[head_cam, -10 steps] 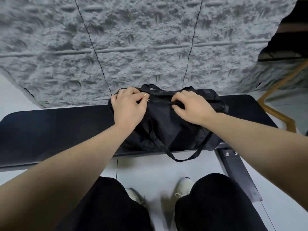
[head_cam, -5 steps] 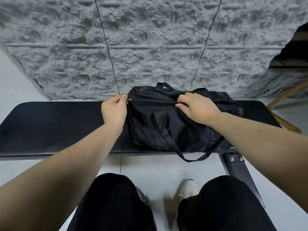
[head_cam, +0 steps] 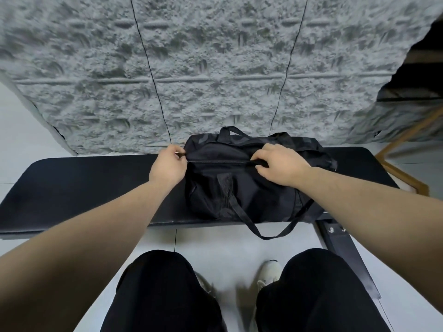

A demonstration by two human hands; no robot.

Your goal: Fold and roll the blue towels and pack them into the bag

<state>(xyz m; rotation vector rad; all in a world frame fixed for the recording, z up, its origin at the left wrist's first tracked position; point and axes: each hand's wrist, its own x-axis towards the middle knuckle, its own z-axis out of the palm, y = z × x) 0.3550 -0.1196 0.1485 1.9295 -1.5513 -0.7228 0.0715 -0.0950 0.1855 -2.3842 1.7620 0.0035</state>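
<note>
We are pinching the zipper pull [head_cam: 183, 155] with our left hand [head_cam: 167, 164] at the duffel bag [head_cam: 239, 188]'s left end, our right hand [head_cam: 279, 164] gripping fabric along the left-right zipper line.

Both arms outstretched, left hand [head_cam: 167, 165] and right hand [head_cam: 278, 164] fingers pinched.

An indoor room with a gym or studio look is shown. A black padded bench [head_cam: 96, 188] on a black metal leg [head_cam: 345, 255] is seen across the middle of the frame, a grey rough-textured wall panel [head_cam: 191, 68] fills the top, and a pale smooth floor [head_cam: 227, 243] lies below.
</note>
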